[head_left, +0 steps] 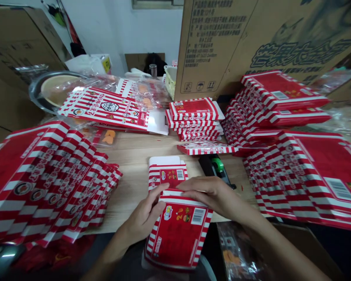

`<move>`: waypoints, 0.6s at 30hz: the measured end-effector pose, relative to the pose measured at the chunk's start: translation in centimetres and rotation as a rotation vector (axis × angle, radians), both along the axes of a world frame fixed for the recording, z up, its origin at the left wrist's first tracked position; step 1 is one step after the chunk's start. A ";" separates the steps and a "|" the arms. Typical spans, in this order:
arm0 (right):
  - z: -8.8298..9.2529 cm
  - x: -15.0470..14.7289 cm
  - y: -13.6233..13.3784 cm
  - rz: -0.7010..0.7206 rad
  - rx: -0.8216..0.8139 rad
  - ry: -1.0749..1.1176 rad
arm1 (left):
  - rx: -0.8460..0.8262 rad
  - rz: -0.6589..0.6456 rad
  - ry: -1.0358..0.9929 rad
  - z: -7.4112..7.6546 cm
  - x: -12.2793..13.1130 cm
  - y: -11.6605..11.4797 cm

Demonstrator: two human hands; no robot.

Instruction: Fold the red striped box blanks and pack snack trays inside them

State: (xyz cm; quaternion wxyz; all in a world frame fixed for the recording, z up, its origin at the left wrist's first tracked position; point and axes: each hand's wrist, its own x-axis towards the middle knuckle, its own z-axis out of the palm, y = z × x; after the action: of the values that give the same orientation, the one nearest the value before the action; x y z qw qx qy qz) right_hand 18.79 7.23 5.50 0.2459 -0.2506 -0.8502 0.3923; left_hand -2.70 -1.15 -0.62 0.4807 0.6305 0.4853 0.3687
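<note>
A red-and-white striped cardboard box (179,236) stands tilted at the near table edge, its printed red panel with a barcode towards me. My left hand (144,214) grips its upper left side, thumb on the front. At the top edge, my right hand (206,189) is closed on the right part of the box, its fingers along the white flap; the fingertips are partly hidden. Just behind lies another striped box (168,171) with a white flap sticking out, partly covered by my hands.
Stacks of striped boxes rise at left (46,183) and right (304,171). Smaller boxes (194,117) are piled behind. A black-and-green tape dispenser (216,166) lies right of centre. Flat cartons (105,107) rest near a metal basin (36,91). A large brown carton (222,50) stands at the back.
</note>
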 end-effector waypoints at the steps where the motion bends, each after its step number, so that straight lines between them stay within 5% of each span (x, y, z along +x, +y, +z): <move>1: 0.2 0.4 0.1 0.048 -0.110 -0.005 | 0.016 0.008 0.016 -0.1 -0.1 -0.2; 4: 0.6 1.1 0.2 0.112 -0.296 -0.020 | 0.048 0.014 0.052 -0.3 0.1 -0.6; 11: 1.0 0.8 -1.1 0.086 -0.231 -0.030 | 0.111 0.081 0.074 0.0 0.9 -0.7; 18: -0.5 1.6 -2.3 -0.284 -0.335 -0.008 | 0.035 0.193 0.065 -0.9 1.2 -0.8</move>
State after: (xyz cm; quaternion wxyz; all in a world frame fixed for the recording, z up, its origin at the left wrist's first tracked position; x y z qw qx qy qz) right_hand 20.42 4.91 4.98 0.2504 -0.4068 -0.7301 0.4886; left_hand -1.48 -2.00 -1.49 0.4159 0.6008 0.5524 0.4012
